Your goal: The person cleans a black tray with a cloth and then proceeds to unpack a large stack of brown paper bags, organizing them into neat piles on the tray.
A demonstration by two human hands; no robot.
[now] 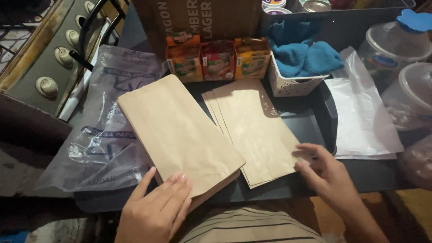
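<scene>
A thick stack of brown paper bags lies flat on a dark tray. My left hand rests on the stack's near corner, fingers flat and thumb along its left edge. To the right lies a thinner pile of the same brown paper bags. My right hand touches that pile's near right corner with spread fingertips, gripping nothing.
A clear plastic wrapper lies to the left, beside a stove with knobs. Behind stand three small colourful boxes, a cardboard box and a white basket holding a blue cloth. White paper sheets and plastic tubs sit right.
</scene>
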